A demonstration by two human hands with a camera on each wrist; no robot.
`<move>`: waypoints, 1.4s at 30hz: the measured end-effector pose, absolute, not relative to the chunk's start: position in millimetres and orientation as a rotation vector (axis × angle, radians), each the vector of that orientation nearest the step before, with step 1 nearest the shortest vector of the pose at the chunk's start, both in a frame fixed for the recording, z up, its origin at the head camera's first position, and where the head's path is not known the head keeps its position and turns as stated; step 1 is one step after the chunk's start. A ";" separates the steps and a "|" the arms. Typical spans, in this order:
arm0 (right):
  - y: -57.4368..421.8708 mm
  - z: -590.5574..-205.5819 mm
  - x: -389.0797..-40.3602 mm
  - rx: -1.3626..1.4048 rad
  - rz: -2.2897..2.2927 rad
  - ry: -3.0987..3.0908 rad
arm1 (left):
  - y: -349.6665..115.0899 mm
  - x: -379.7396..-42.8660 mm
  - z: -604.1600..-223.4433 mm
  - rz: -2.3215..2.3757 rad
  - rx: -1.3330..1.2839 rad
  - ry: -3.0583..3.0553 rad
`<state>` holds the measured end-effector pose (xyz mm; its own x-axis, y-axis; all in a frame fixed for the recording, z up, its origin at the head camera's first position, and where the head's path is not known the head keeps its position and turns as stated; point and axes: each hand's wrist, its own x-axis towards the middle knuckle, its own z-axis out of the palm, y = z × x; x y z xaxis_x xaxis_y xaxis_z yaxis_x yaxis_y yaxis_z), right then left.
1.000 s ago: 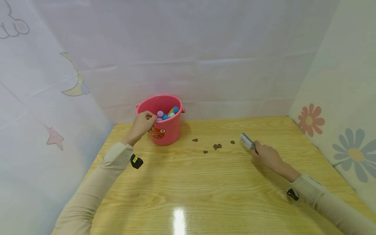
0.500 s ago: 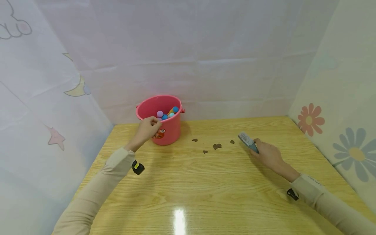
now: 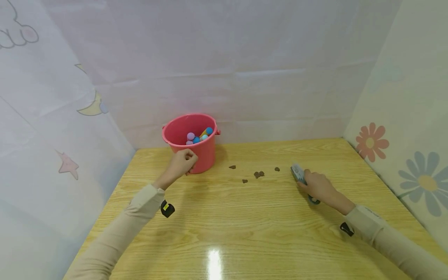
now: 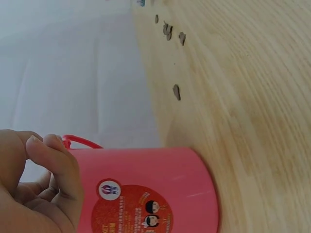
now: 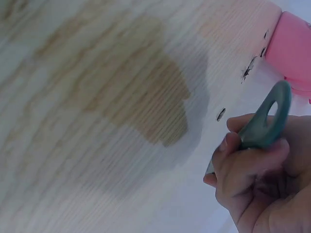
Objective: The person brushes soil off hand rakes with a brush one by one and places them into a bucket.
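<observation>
My right hand (image 3: 319,187) grips a scrubbing brush (image 3: 298,172) with white bristles and a grey-green handle. The looped handle end (image 5: 262,121) sticks out of the fist in the right wrist view, while the bristle head is hidden there. My left hand (image 3: 181,163) is raised in front of the pink bucket (image 3: 205,155), its fingers loosely curled and nothing visible in them. In the left wrist view these fingers (image 4: 63,170) overlap the bucket's side beside its red label (image 4: 133,208). Several dark brown flat bits (image 3: 258,174) lie on the table between the two hands.
The bucket holds purple, blue and pale balls (image 3: 190,136) and a yellow item with a blue end (image 3: 207,132). It stands near the back edge of the wooden table (image 3: 245,225). Printed cloth walls (image 3: 266,105) enclose the back and both sides.
My left hand has moved down and right from the bucket's rim to in front of its side. The brush in my right hand has turned and twisted; the brown bits stay where they were.
</observation>
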<state>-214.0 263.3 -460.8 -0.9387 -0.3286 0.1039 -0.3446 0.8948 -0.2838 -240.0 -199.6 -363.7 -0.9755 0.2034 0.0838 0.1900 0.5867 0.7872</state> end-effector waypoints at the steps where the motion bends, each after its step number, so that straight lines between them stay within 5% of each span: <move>1: 263.0 -461.4 -214.4 0.535 0.461 -3.014 | -199.7 -239.6 -366.0 1.379 0.343 2.780; 31: 256.8 -467.5 -213.7 0.466 0.778 -3.227 | -189.4 -236.7 -407.3 1.366 0.264 2.719; 42: 268.9 -440.7 -223.9 0.497 0.663 -3.331 | -190.7 -235.1 -412.5 1.334 0.302 2.766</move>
